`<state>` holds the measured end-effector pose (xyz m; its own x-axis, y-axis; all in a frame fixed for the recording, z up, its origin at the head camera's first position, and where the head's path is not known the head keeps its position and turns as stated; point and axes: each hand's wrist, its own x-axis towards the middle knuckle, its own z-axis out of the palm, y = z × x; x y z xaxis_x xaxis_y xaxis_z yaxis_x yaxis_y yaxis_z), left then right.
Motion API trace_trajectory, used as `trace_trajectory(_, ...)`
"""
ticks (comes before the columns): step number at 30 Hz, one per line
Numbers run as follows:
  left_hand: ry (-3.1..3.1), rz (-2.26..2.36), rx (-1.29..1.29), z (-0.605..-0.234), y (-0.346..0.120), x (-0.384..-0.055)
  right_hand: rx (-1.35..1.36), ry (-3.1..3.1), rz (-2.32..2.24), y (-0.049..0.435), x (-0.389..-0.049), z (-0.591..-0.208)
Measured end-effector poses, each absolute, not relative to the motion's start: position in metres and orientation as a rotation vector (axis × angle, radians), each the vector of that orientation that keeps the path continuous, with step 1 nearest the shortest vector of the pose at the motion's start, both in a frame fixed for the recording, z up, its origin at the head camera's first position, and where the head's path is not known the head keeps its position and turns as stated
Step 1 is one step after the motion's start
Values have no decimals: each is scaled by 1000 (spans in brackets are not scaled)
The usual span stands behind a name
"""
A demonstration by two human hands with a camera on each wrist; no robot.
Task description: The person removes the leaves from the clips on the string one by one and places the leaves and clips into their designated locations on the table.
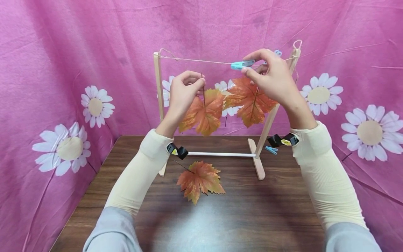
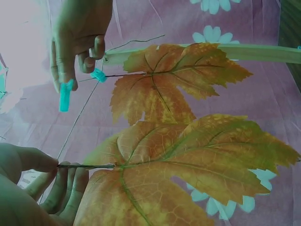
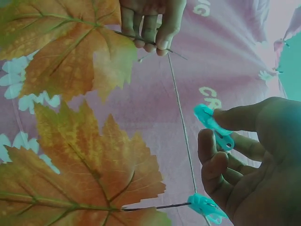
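My left hand point(image 1: 185, 91) pinches the thin dark stem of an orange maple leaf point(image 1: 206, 112), whose blade hangs below the fingers. In my right hand point(image 1: 274, 78), thumb and fingers hold a light blue clothespin point(image 1: 242, 65) beside the string point(image 1: 201, 61). The right wrist view has this clothespin point(image 3: 214, 125) apart from the string. A second maple leaf point(image 1: 253, 101) hangs below the right hand. Its stem is clipped to the string by another blue clothespin point(image 3: 205, 208), partly behind that hand in the head view.
The string runs between two posts of a wooden stand point(image 1: 267, 129) with a white lower bar point(image 1: 220, 154). On the brown table point(image 1: 252, 217) lie a third maple leaf point(image 1: 200, 180) and a blue clothespin point(image 1: 271, 150). Behind hangs a pink flowered cloth point(image 1: 201, 28).
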<state>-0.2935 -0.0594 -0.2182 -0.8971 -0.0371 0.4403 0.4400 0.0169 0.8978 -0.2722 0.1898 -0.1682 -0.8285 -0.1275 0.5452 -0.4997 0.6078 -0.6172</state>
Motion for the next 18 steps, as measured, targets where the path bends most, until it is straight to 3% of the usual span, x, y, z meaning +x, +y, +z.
trace_trajectory(18, -1890, -2060, -422, -231, -72, -284, 466, -2336, 1070, 202, -262, -201)
